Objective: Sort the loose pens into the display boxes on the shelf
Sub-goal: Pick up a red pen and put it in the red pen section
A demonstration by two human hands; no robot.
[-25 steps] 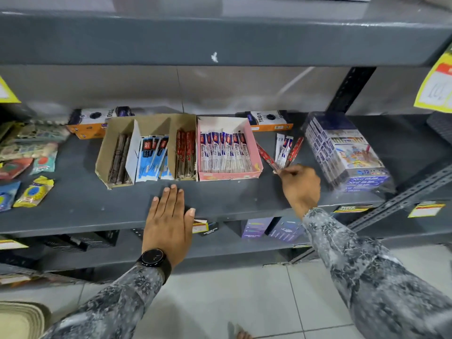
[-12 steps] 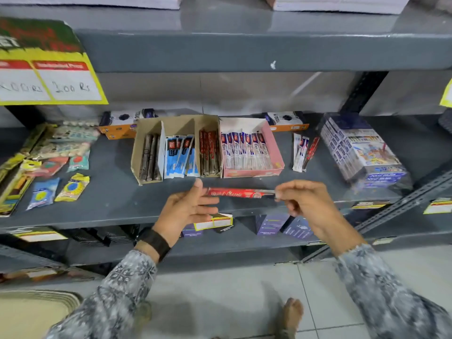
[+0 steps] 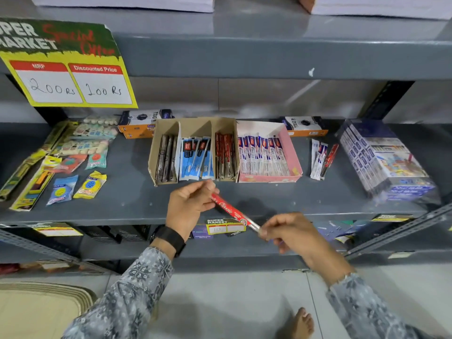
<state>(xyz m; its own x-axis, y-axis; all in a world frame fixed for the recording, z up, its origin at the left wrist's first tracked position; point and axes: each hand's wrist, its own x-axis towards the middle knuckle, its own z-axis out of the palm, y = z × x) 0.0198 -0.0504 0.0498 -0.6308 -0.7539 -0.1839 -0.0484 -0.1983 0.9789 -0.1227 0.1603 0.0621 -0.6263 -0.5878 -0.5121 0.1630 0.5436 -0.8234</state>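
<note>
Grey shelf (image 3: 127,204) | red wrapped pen (image 3: 230,209), tilted | left hand (image 3: 189,207), right hand (image 3: 293,232) fingers pinch its ends

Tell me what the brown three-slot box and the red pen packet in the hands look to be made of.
Brown three-slot display box: seemingly plain cardboard, matte, with raw folded edges. Red pen packet, held by left hand and right hand: probably glossy plastic film; its clear end glints.

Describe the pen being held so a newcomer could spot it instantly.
In front of the grey shelf, below the brown cardboard box, both hands hold one red-wrapped pen. Unlike the boxed pens, it hangs slanted in the air.
</note>
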